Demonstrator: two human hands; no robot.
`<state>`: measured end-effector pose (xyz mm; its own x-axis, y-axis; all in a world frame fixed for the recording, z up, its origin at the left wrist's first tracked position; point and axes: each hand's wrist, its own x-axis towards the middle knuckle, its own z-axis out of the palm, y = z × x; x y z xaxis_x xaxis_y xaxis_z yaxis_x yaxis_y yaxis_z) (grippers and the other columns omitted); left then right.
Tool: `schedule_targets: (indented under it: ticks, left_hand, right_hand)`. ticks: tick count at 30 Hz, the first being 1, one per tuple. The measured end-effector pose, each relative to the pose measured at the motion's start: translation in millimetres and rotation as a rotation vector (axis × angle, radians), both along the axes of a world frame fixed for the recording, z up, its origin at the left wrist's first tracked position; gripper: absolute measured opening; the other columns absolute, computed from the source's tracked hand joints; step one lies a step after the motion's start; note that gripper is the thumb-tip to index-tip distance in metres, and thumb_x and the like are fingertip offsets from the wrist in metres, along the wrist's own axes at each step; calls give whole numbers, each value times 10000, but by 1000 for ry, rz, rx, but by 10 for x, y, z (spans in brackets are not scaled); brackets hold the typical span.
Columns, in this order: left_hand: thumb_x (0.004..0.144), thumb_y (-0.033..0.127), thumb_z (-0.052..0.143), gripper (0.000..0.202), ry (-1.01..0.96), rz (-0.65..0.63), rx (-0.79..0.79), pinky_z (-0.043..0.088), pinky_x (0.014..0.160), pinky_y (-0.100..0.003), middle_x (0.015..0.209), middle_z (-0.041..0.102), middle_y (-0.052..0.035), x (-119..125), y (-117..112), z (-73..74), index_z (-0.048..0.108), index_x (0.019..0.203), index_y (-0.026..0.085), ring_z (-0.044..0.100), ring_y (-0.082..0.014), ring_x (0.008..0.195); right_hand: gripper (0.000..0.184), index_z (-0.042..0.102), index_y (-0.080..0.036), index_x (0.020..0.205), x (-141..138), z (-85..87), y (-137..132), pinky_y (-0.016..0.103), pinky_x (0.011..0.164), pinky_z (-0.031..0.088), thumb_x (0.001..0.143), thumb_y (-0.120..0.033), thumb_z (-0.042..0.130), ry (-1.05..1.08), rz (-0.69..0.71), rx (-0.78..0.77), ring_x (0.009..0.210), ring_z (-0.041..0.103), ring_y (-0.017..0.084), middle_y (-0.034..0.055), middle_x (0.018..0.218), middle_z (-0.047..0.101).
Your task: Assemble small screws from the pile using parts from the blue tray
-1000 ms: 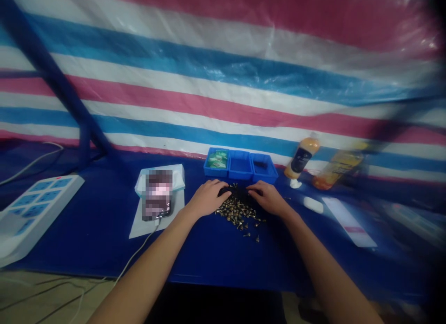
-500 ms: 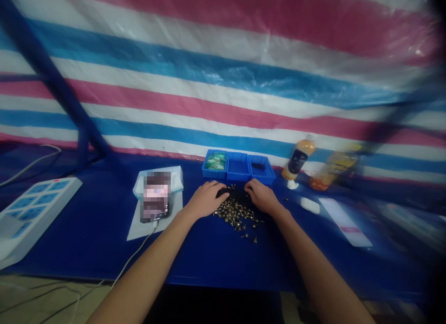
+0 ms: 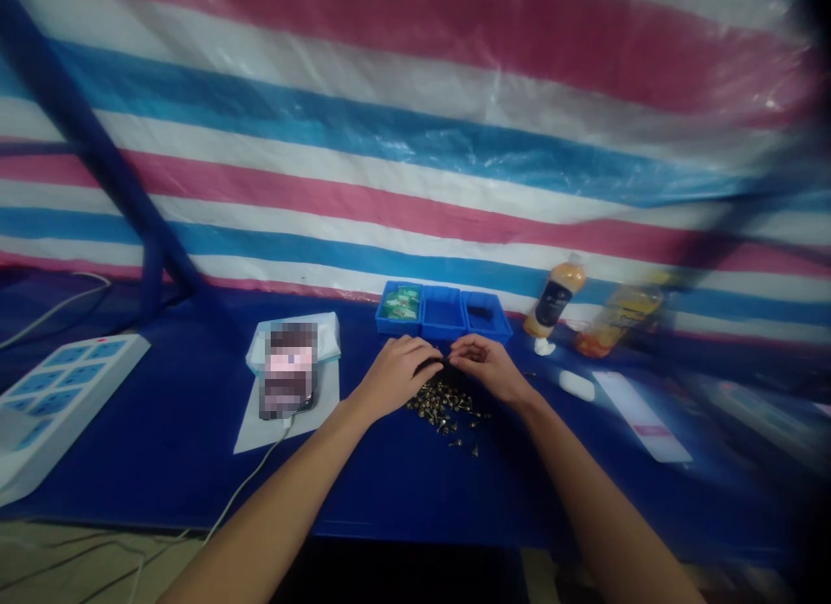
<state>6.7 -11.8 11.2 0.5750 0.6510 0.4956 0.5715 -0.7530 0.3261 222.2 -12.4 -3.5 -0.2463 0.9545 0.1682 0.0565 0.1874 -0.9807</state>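
Note:
A heap of small brass-coloured screws (image 3: 447,409) lies on the blue table (image 3: 402,483), with a few dark parts mixed in at its far side. My left hand (image 3: 396,375) and my right hand (image 3: 486,366) hover over the far edge of the heap, fingertips almost touching each other. Both hands have their fingers curled into a pinch on a small dark piece (image 3: 440,362) between them; what it is I cannot make out. Three joined blue bins (image 3: 443,314) stand just behind the hands; the left one holds green packets, the right one dark parts.
A phone (image 3: 289,370) on white paper lies left of the heap, with a cable running off the front edge. A white power strip (image 3: 52,396) sits at far left. Two orange bottles (image 3: 555,305) (image 3: 616,318), a white lump (image 3: 576,385) and a white card (image 3: 642,405) lie right.
Both hands have lifted off the heap and drawn together, from lying flat on the screws to pinching a small piece between them. The view has shifted slightly.

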Motion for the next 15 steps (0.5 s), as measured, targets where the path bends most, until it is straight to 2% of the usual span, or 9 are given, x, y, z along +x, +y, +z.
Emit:
schedule_targets:
  ticks: [3, 6, 8, 11, 13, 15]
  left_hand:
    - [964, 364, 472, 231, -8, -8, 6, 401, 838, -375, 1026, 676, -21, 10, 0, -11, 655, 1001, 228, 577, -197, 947]
    - [959, 355, 478, 224, -38, -17, 7, 401, 831, -374, 1000, 678, -29, 17, -7, -7, 654, 978, 219, 581, -197, 927]
    - [960, 342, 472, 220, -65, -18, 7, 404, 828, -375, 990, 678, -29, 23, -13, 0, 654, 965, 217, 585, -194, 913]
    - [961, 329, 470, 216, -99, -26, -1, 411, 839, -380, 982, 679, -23, 28, -23, 13, 657, 953, 222, 591, -189, 905]
    - [956, 338, 482, 209, -139, -36, -13, 421, 864, -384, 1010, 678, -25, 25, -30, 21, 656, 1001, 231, 596, -192, 939]
    - [952, 347, 488, 237, -207, -36, -26, 434, 895, -388, 1065, 669, -36, 15, -35, 26, 636, 1102, 238, 595, -198, 992]
  right_hand:
    - [334, 636, -200, 978, -4, 2, -11, 322, 811, 471, 712, -348, 775, 8, 25, -4, 835, 634, 159, 29, 873, 686]
    - [337, 631, -205, 1011, -13, 42, -30, 292, 712, 468, 752, -395, 735, -25, 14, 2, 789, 614, 154, 28, 883, 676]
    - [287, 645, -198, 949, -27, 84, -50, 275, 641, 443, 802, -442, 674, -100, 21, 23, 714, 574, 140, 23, 849, 660]
    - [295, 649, -184, 814, -40, 139, -83, 268, 615, 403, 849, -475, 608, -183, 71, 44, 633, 505, 119, 8, 755, 620]
    - [294, 639, -186, 791, -27, 160, -103, 266, 611, 380, 847, -474, 614, -109, 112, 2, 626, 485, 115, 9, 753, 608]
    - [274, 626, -195, 805, 7, 173, -121, 265, 591, 360, 820, -468, 644, 69, 153, -87, 628, 480, 116, 22, 803, 612]
